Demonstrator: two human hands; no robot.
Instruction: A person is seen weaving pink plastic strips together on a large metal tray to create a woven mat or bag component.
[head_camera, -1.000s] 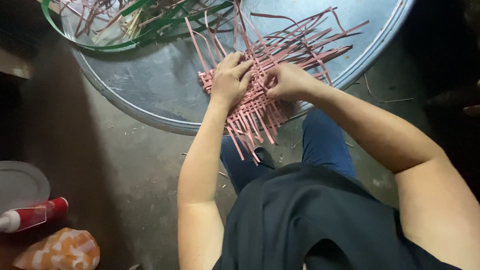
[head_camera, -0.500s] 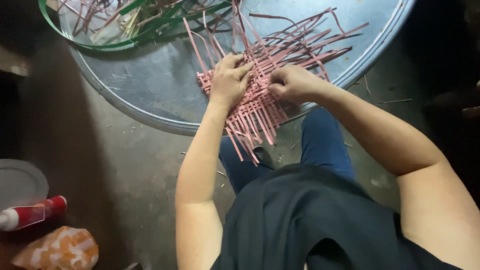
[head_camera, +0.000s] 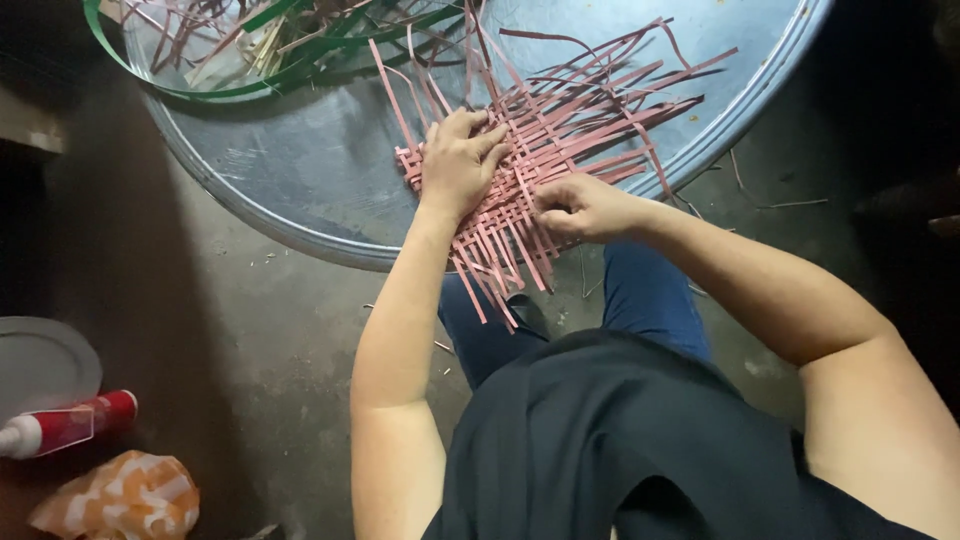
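Head view: a flat mat of thin pink woven strips (head_camera: 520, 190) is laid on a round, dull metal tray (head_camera: 300, 170) at 12 o'clock. It is pressed by the left hand (head_camera: 458, 160), fingers spread flat. One strip is pinched by the right hand (head_camera: 580, 205), shifted toward 5 o'clock since earlier.

The woven mat (head_camera: 520, 190) under my hands is a dusty pink, its strips crossing in a plain over-and-under check, with loose pink ends fanning out. It lies on a round tray (head_camera: 300, 190) of dull silver-grey metal. At the tray's far edge curls a bright green band (head_camera: 180, 90) among pale and pinkish offcuts. The floor (head_camera: 250, 330) is dark grey-brown. My trousers (head_camera: 650, 300) are blue, my shirt (head_camera: 620, 440) black. Off to the side lie a red-and-white bottle (head_camera: 70, 425), an orange-and-white patterned bag (head_camera: 120, 495) and a pale grey lid (head_camera: 40, 365).
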